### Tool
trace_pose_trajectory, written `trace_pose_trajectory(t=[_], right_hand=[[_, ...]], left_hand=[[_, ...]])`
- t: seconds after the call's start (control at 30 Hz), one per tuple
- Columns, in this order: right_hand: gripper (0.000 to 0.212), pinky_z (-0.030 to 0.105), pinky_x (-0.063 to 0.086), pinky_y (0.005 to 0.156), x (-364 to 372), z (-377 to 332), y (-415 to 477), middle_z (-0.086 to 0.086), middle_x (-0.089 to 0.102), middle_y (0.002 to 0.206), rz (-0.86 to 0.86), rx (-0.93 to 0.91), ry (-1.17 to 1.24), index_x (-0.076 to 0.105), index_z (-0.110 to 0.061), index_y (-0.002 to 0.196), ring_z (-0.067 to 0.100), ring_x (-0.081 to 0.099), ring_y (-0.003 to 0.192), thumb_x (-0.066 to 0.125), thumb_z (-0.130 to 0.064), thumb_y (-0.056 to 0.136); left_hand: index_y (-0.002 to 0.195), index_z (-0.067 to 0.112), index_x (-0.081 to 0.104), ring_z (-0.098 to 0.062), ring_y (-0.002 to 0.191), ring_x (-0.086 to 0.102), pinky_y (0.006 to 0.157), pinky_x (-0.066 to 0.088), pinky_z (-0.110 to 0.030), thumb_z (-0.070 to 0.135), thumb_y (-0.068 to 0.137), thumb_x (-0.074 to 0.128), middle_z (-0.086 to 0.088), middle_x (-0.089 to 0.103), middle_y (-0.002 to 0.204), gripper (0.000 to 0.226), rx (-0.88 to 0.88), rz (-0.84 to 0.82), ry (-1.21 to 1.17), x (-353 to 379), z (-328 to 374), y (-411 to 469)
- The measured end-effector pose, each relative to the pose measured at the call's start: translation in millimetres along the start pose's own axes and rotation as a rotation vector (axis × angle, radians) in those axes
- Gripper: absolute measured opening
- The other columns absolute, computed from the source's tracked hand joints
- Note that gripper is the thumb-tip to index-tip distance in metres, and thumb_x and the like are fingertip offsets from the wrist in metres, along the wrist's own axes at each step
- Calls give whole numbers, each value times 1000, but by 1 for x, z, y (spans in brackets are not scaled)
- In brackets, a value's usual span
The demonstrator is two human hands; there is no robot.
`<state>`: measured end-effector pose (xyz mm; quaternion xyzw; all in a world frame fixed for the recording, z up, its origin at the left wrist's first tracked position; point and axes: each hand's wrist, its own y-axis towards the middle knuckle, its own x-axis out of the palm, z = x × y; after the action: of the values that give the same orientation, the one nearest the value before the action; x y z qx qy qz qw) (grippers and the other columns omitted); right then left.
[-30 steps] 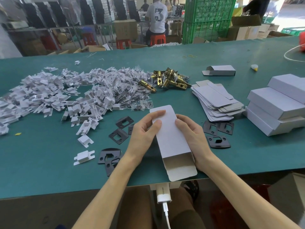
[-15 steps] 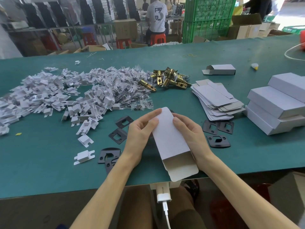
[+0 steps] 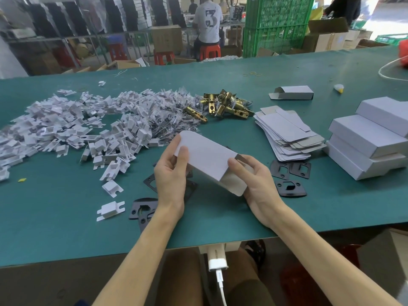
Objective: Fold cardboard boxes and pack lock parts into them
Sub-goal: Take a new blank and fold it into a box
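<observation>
We held the white cardboard box [image 3: 205, 157] tilted over the green table [image 3: 66, 228], its open end toward 4 o'clock. Our left hand [image 3: 171, 173] pinched the far flap end between thumb and fingers. Our right hand [image 3: 258, 184] gripped the open end, thumb on top, fingers curled beneath. From the box, brass latches [image 3: 225, 106] lay at 12 o'clock, flat box blanks [image 3: 284, 133] at 2, black plates [image 3: 290, 188] at 4, white inserts [image 3: 66, 124] at 10.
</observation>
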<state>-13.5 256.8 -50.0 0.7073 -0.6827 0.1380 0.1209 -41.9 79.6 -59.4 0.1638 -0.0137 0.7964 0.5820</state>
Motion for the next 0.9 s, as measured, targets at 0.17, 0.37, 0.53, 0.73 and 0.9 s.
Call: trace_pose_trajectory(t=[0.17,0.37,0.53,0.73,0.9], right_hand=[[47,47,51,90,1,0,0,15,73,117,18,-1,-33,64,-9,121,27,68,96,79,-27,80],[39,40,53,82,1,0,-2,15,71,119,-1,-24,-56,65,-14,117,23,67,94,78,-24,82],[30,38,52,78,-1,0,-1,13,70,120,-25,-57,-80,67,-17,114,24,65,98,77,-15,86],[38,35,54,79,-1,1,-2,13,69,122,-59,-100,-89,69,-23,115,22,64,101,82,-17,80],[52,40,58,87,-1,2,0,5,72,112,-19,-133,-66,69,-23,120,23,66,103,86,-28,71]], left_hand=[[135,27,68,-22,95,62,86,53,-44,22,103,65,-2,70,103,32,-59,8,-40,1,1,0],[136,27,64,-19,93,61,80,50,-38,24,99,67,0,71,108,38,-56,-22,-17,2,1,-1],[134,29,61,-16,106,66,90,59,-39,34,88,71,-7,66,132,48,-56,-67,-33,2,2,-3],[135,17,62,-11,100,66,88,58,-41,39,94,71,-2,70,118,47,-82,-74,-21,1,3,-2],[132,13,67,-13,101,66,84,61,-36,36,94,69,-2,72,114,44,-63,-108,-33,0,9,-4]])
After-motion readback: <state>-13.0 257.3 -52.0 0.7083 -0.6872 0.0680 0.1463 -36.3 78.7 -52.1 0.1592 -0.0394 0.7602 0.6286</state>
